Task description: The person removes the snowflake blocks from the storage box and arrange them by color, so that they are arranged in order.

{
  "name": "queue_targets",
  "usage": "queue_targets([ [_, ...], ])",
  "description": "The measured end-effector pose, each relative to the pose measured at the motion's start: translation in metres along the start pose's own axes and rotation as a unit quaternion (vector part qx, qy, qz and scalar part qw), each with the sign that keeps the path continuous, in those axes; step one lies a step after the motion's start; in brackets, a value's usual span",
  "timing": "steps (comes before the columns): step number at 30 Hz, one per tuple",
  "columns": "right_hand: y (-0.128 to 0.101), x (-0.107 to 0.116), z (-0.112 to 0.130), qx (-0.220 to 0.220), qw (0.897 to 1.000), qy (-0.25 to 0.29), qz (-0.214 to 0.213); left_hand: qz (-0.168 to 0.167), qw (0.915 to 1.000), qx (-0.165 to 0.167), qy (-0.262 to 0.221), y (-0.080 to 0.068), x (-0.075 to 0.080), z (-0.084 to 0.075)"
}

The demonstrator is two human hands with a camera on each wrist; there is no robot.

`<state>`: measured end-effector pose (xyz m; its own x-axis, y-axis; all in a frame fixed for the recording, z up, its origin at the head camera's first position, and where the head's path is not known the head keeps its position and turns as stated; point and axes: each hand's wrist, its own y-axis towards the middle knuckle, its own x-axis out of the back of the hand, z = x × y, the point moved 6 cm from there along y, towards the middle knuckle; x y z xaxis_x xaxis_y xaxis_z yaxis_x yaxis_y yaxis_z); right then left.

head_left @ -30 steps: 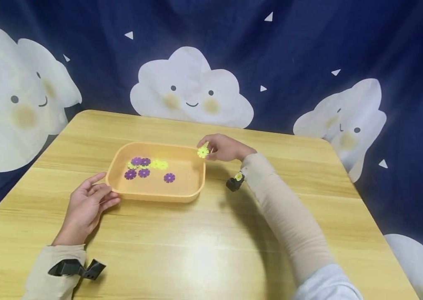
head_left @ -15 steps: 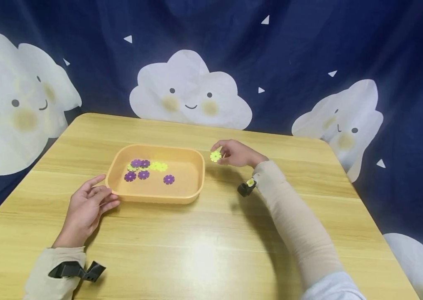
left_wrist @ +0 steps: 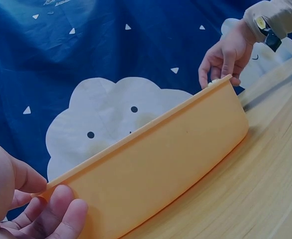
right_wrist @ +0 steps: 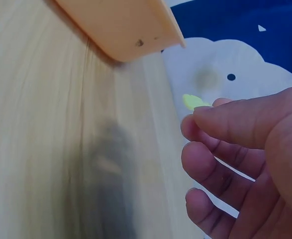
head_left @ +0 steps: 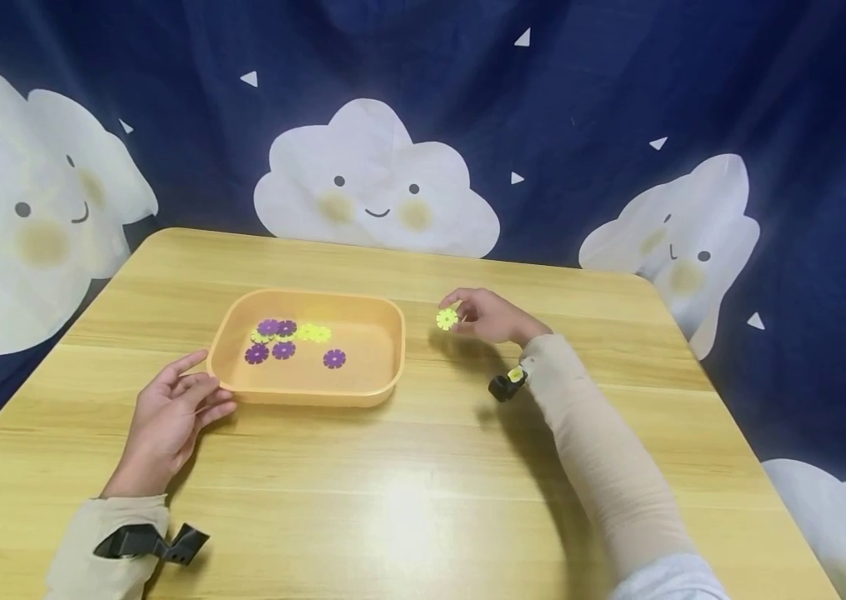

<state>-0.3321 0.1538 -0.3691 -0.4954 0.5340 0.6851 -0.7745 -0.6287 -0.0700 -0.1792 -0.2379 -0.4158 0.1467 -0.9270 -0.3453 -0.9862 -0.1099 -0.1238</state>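
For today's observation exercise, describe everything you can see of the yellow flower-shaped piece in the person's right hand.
The yellow flower piece is a small, flat disc with notched petal edges, plastic by its look. The right hand pinches it at the fingertips, above the wooden table, just right of the orange tray and outside it.

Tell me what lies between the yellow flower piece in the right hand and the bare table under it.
Nothing visible does. The right hand pinches the yellow flower piece above bare wood of the table, to the right of the orange tray and apart from it. The wrist camera sits nearer the person, off that path.
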Motion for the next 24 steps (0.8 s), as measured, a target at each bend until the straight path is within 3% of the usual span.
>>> queue_targets([
  [14, -0.018, -0.005, -0.029, -0.028, 0.999, 0.045, -0.01, 0.0, 1.0, -0.001, 0.004, 0.0, -0.001, 0.0],
  [24, -0.029, -0.006, -0.045, -0.057, 0.998, 0.036, -0.015, -0.002, 1.0, 0.001, 0.007, 0.0, 0.0, 0.0],
])
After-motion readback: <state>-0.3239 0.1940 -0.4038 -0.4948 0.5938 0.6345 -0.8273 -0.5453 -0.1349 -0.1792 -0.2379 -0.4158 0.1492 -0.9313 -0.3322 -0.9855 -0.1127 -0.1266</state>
